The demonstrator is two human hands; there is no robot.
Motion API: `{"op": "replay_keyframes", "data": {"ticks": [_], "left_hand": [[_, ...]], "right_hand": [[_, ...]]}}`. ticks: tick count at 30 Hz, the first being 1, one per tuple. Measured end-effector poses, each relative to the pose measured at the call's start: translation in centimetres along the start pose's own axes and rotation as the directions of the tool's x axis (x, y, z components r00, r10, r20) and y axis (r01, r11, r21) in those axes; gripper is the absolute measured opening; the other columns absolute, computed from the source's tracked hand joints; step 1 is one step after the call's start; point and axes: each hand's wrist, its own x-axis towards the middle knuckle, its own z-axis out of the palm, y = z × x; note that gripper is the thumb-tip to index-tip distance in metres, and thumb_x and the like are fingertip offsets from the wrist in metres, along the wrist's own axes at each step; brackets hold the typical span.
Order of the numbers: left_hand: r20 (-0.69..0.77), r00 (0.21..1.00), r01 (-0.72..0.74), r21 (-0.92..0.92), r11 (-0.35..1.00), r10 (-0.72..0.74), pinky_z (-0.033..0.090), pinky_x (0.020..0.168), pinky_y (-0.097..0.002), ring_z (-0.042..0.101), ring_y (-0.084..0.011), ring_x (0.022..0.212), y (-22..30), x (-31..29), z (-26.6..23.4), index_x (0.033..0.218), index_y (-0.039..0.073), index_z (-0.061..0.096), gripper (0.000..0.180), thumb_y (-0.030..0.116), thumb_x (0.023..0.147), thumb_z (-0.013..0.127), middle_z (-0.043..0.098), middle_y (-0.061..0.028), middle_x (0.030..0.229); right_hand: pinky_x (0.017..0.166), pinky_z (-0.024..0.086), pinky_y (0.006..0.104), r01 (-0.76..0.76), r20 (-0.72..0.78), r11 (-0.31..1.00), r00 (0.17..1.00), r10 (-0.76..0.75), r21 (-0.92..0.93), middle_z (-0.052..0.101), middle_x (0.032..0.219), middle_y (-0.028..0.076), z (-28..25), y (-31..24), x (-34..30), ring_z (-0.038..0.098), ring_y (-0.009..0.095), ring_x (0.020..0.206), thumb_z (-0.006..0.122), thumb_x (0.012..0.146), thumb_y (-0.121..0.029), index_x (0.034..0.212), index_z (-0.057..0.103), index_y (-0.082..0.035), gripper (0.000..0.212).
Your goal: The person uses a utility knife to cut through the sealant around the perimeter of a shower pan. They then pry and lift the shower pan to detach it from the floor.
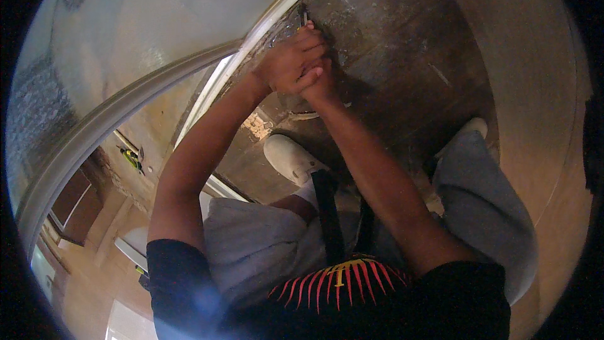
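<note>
My left hand point(286, 66) is closed over my right hand point(322, 85), and the two are pressed together beside a white frame strip point(255, 38). Past the knuckles a narrow hand tool point(303, 14) with a dark end and a little yellow sticks out, pointing toward the strip's base. Its handle is hidden by the fingers, so its exact kind does not show. My right hand's fingers are mostly covered by the left. Under the hands lies a dark, stained floor point(390, 69) with pale scrapes and crumbs along the strip.
A hazy glass panel point(151, 19) with a curved grey rail point(126, 97) stands at left. A yellow-green tool point(132, 158) lies on the floor beyond the strip. My beige shoe point(292, 158) is just below my hands. A pale curved wall point(528, 75) bounds the right side.
</note>
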Motion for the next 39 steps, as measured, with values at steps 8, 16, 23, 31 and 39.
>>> {"op": "replay_keyframes", "data": {"ticks": [8, 16, 23, 31, 39], "left_hand": [[0.201, 0.963, 0.173, 0.04, 0.984, -0.177, 0.037, 0.098, -0.0479, 0.048, -0.0399, 0.101, 2.1, -1.2, 0.5, 0.095, 0.001, 0.054, 0.031, 0.029, 0.084, 0.05, 0.05, -0.0206, 0.101], [0.073, 0.995, 0.061, 0.092, 0.994, -0.068, 0.045, 0.088, -0.0473, 0.052, -0.0413, 0.101, 2.6, 6.3, 0.2, 0.099, 0.001, 0.058, 0.039, 0.037, 0.088, 0.05, 0.056, -0.021, 0.101], [0.214, 0.977, -0.024, 0.091, 0.996, 0.004, 0.044, 0.087, -0.0478, 0.052, -0.0402, 0.1, -0.6, 11.2, -1.7, 0.097, 0.0, 0.058, 0.04, 0.038, 0.086, 0.05, 0.056, -0.0201, 0.094], [0.122, 0.991, 0.05, 0.068, 0.996, -0.058, 0.042, 0.08, -0.0468, 0.05, -0.0361, 0.089, 2.1, 1.2, -0.8, 0.085, 0.002, 0.056, 0.032, 0.034, 0.079, 0.053, 0.053, -0.0167, 0.087], [0.209, 0.977, 0.027, 0.088, 0.996, -0.045, 0.042, 0.086, -0.0502, 0.051, -0.0415, 0.099, 2.2, 11.1, -0.1, 0.098, 0.001, 0.059, 0.038, 0.036, 0.086, 0.05, 0.056, -0.0222, 0.102]], "right_hand": [[0.106, 0.032, 0.0361, -0.01, 0.106, 0.993, 0.994, -0.003, 0.12, 0.045, 0.131, 0.014, 0.2, 0.5, -2.5, 0.044, 0.028, 0.123, 0.057, 0.086, -0.02, 0.133, 0.04, -0.005, 0.052], [0.104, 0.033, 0.0365, -0.007, 0.118, 0.989, 0.993, 0.024, -0.145, 0.043, 0.132, 0.014, -6.6, 1.9, 3.6, 0.043, 0.026, 0.123, 0.058, 0.085, -0.021, 0.132, 0.039, -0.004, 0.053], [0.104, 0.034, 0.0367, -0.325, 0.33, 0.945, 0.897, 0.294, 0.042, 0.044, 0.131, 0.014, -7.1, 3.5, 5.7, 0.043, 0.026, 0.123, 0.057, 0.085, -0.021, 0.131, 0.041, -0.005, 0.051], [0.1, 0.038, 0.0386, 0.027, -0.005, 0.857, 1.0, -0.028, 0.515, 0.046, 0.129, 0.016, -0.3, -0.7, -2.8, 0.047, 0.029, 0.119, 0.052, 0.087, -0.03, 0.128, 0.044, -0.008, 0.047], [0.1, 0.037, 0.0383, -0.036, 0.169, 0.999, 0.985, 0.038, -0.012, 0.046, 0.129, 0.015, -9.1, 4.7, 3.5, 0.046, 0.028, 0.119, 0.054, 0.086, -0.028, 0.128, 0.044, -0.008, 0.048]]}}
